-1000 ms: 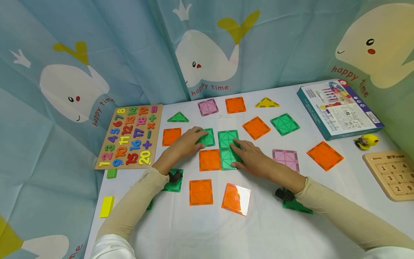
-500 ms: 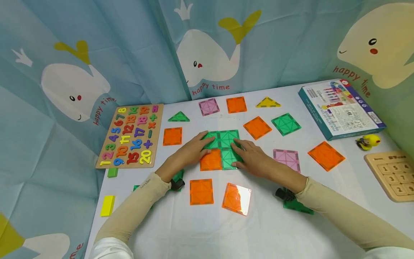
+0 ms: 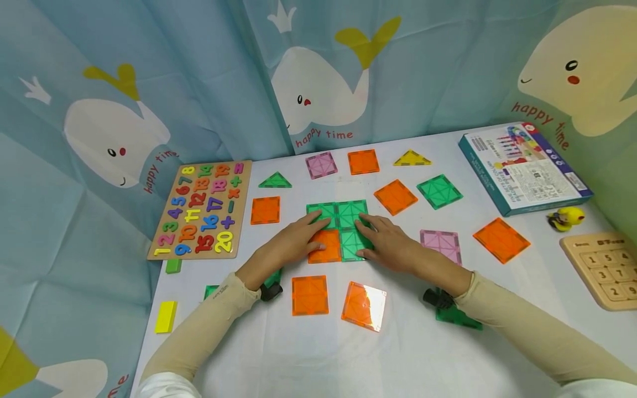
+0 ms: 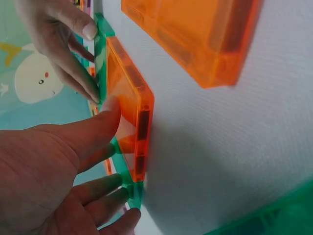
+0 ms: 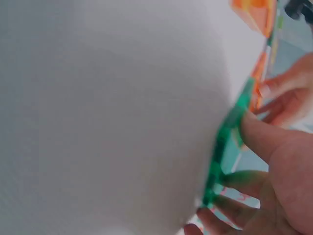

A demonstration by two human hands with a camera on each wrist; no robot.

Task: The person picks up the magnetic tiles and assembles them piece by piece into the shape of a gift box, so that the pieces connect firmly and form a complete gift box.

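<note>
A two-by-two block of flat magnetic tiles lies mid-table in the head view. Its top-left green tile (image 3: 322, 209), top-right green tile (image 3: 351, 209) and lower-right green tile (image 3: 349, 243) meet an orange tile (image 3: 325, 250) at lower left. My left hand (image 3: 294, 239) has its fingers on the top-left green tile; in the left wrist view its thumb (image 4: 100, 128) rests over the orange tile (image 4: 143, 112). My right hand (image 3: 393, 246) touches the right-hand green tiles with spread fingers, partly covering the lower one. The right wrist view shows its thumb on a green tile (image 5: 226, 134).
Several loose tiles surround the block, including an orange square (image 3: 309, 296) in front and a pink square (image 3: 440, 246) to the right. A number board (image 3: 241, 199) lies left. A box (image 3: 527, 166), toy duck (image 3: 566, 218) and wooden number puzzle (image 3: 572, 249) sit right.
My left hand slid the green tile rightward against the other green tile, closing the gap, then shifted slightly down toward the orange tile. My right hand stayed in place.
</note>
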